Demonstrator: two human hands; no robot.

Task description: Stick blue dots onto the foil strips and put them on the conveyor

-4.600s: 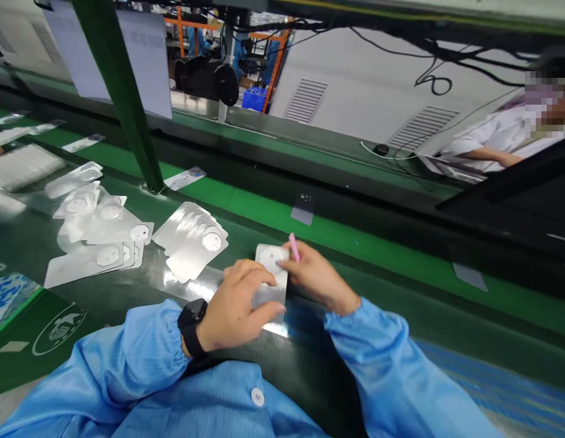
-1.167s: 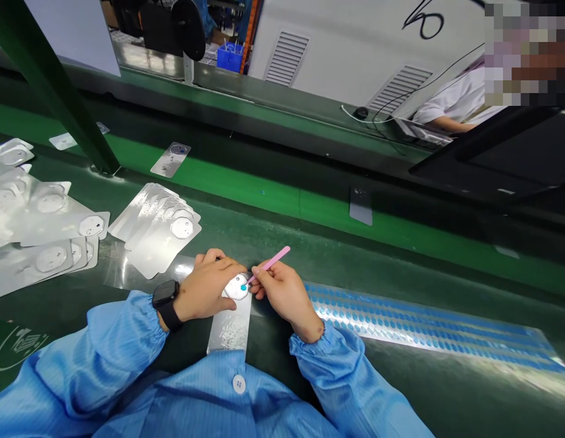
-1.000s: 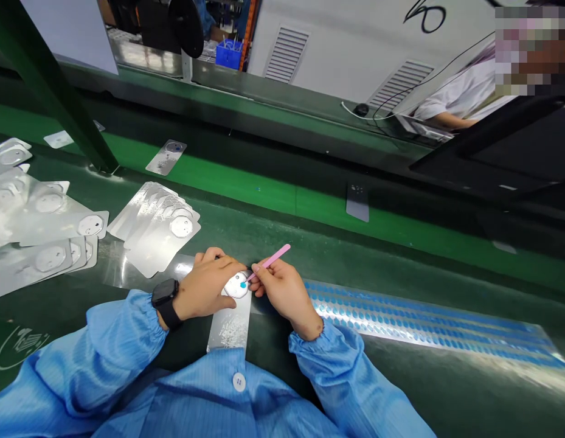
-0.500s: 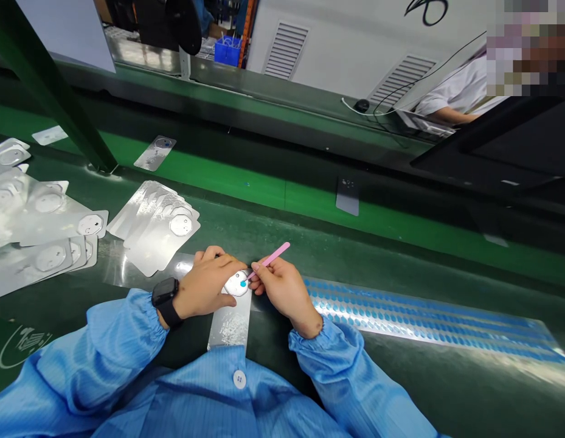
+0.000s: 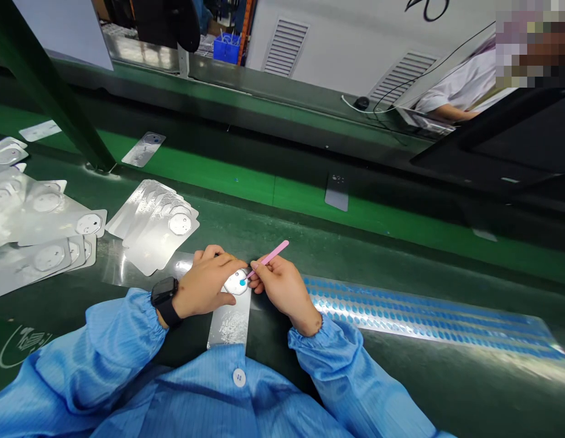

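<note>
A silvery, phone-sized back panel [image 5: 230,322] lies on the green bench in front of me, a white rounded area near its far end. My left hand [image 5: 209,281] is closed around that far end, thumb at the left edge and fingers over the top. In my right hand [image 5: 280,286] are pink tweezers [image 5: 273,252], pinched between thumb and fingers. Their tip points down to a small blue dot sticker [image 5: 242,282] on the white area. To the right lies a long clear sheet [image 5: 428,322] with rows of blue dot stickers.
A fanned stack of panels [image 5: 161,234] lies left of my hands, with a larger heap [image 5: 45,225] further left. Beyond the bench edge runs a green conveyor belt [image 5: 255,188] carrying single panels. A green post [image 5: 58,91] rises at left; a black monitor-like object [image 5: 505,146] stands right.
The panels on the green belt have shifted left. Both my hands, the tweezers and the panel under them stay almost where they were.
</note>
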